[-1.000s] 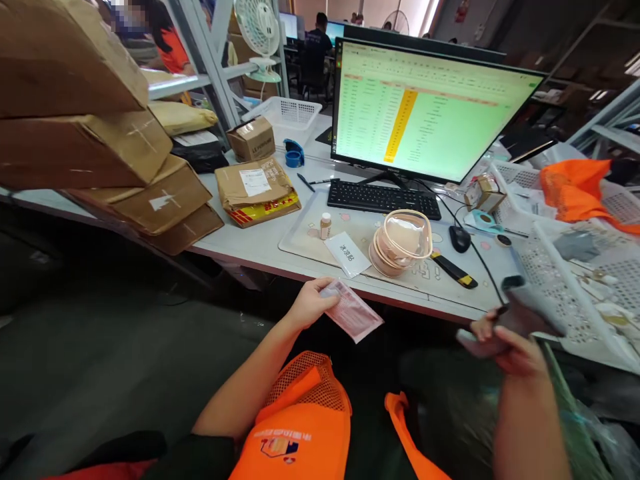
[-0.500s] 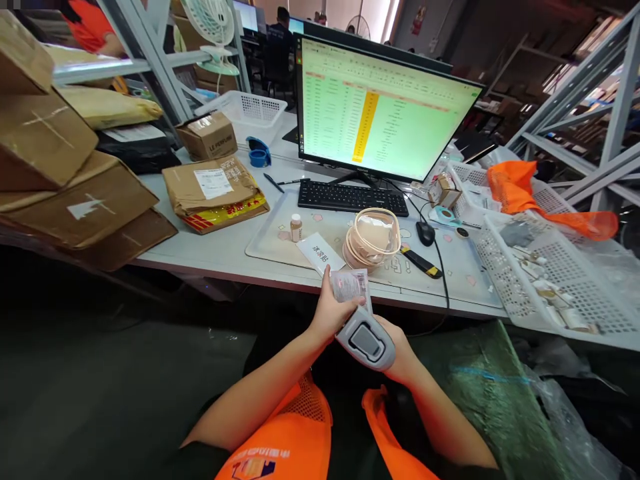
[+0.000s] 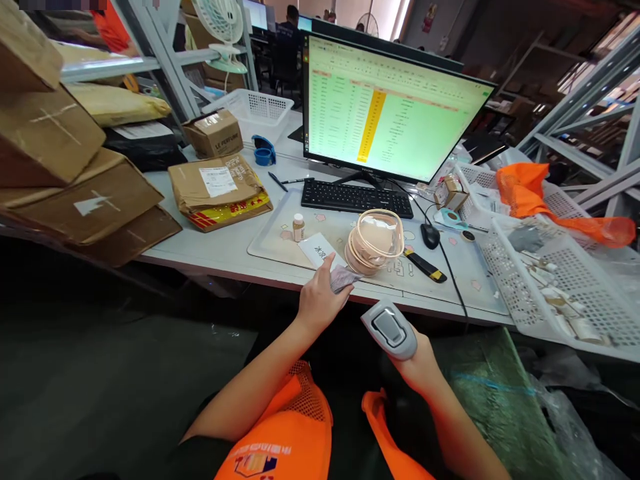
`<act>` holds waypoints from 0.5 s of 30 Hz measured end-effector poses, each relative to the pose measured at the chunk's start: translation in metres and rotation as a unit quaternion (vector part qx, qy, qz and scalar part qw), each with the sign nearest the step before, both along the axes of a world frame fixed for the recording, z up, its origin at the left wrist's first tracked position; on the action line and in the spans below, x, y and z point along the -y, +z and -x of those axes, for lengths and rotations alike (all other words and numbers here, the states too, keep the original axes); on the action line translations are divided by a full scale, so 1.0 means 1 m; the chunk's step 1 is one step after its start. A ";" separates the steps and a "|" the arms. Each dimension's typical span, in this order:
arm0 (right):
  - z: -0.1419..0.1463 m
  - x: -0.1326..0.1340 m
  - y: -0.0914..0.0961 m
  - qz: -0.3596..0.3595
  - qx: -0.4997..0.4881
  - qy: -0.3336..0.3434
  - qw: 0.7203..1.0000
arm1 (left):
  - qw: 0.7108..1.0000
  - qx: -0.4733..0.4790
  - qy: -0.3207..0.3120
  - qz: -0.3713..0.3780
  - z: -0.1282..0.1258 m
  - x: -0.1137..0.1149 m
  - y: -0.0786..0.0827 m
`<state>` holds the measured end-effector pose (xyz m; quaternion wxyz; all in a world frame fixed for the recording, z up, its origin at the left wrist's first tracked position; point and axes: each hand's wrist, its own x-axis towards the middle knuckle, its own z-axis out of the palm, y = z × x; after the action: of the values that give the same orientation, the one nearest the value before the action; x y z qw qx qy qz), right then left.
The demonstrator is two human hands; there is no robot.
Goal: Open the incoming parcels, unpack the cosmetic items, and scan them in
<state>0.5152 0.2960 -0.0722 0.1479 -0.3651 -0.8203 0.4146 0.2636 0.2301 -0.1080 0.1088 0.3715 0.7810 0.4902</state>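
My left hand (image 3: pixel 317 301) is closed on a small flat packet (image 3: pixel 343 276) and holds it at the near edge of the desk mat (image 3: pixel 280 240). My right hand (image 3: pixel 417 363) grips a grey handheld scanner (image 3: pixel 391 328) just below the desk edge, to the right of the packet. Above the packet lie a white label card (image 3: pixel 316 250) and a stack of clear round containers (image 3: pixel 374 241).
A monitor (image 3: pixel 395 113) with a green spreadsheet, a keyboard (image 3: pixel 356 197), a mouse (image 3: pixel 429 235) and a small bottle (image 3: pixel 299 227) stand on the desk. Brown parcels (image 3: pixel 218 190) lie at the left, white baskets (image 3: pixel 550 283) at the right. People sit far behind.
My left hand moved the packet up to the desk edge. The scanner drew away from the packet, down and to the right.
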 end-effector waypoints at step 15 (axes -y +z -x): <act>-0.074 -0.156 0.023 -0.115 0.088 -0.227 0.963 | 0.983 0.176 0.051 -0.012 0.095 -0.036 -0.052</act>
<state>0.5891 0.4517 -0.0496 0.2060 -0.5572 -0.7679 0.2396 0.1687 0.2660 -0.1600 0.2152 0.2403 0.7618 0.5618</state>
